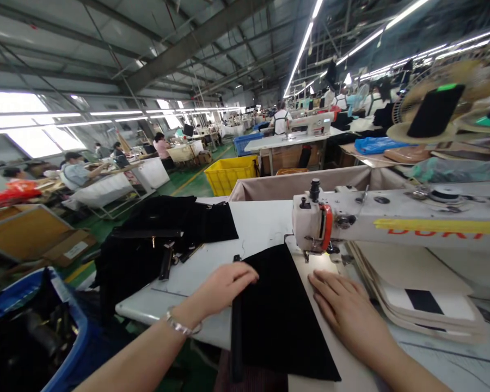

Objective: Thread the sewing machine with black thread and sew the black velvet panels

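A black fabric panel [281, 316] with a dark strip [237, 337] along its left side lies at the front of the sewing table. My left hand [232, 280], a bracelet at its wrist, is closed over the panel's upper left edge with fingers and thumb together. Flat on a beige piece [324, 340] just right of the panel rests my right hand [345, 305], fingers stretched out. The sewing machine head [312, 223] stands right above the fingertips of that hand. Its needle area is lit and sits beyond the panel's top corner.
Black fabric pieces [163, 223] with metal fittings are heaped on the table's left. Stacked beige panels [424, 294] lie under the machine arm [408, 212]. A blue bin [71, 316] stands lower left, a yellow crate [232, 173] beyond the table. Other people work in the background.
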`<control>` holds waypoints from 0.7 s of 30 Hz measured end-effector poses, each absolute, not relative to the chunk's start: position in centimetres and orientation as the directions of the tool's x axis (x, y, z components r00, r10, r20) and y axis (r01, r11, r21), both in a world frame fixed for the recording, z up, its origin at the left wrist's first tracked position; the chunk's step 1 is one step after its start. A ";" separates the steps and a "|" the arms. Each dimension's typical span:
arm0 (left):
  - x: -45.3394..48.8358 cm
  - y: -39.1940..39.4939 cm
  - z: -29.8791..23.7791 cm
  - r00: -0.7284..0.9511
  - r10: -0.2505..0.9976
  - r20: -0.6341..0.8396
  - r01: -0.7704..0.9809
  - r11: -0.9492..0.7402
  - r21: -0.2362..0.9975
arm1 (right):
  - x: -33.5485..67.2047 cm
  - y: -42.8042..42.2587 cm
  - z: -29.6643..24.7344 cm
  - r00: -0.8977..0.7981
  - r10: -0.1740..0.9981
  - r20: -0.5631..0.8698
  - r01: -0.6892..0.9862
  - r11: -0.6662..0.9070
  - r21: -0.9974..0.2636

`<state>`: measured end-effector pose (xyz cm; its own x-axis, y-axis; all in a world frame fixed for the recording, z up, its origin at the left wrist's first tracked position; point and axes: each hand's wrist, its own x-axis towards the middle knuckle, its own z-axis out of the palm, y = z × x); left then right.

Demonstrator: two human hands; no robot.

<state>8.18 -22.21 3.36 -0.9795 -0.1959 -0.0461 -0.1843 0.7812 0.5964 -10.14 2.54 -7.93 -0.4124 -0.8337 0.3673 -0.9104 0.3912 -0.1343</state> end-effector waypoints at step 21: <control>-5.1 -17.8 -4.3 -0.936 -0.323 0.143 -0.205 0.826 0.525 | -10.9 2.3 -6.9 -0.452 -0.831 0.323 -0.891 0.402 -0.211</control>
<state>-5.14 -17.79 -4.29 -0.9356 -0.3230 0.1427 -0.2052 0.8263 0.5245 -10.90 2.27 -6.89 -0.4520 -0.8314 0.3234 -0.8909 0.4022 -0.2112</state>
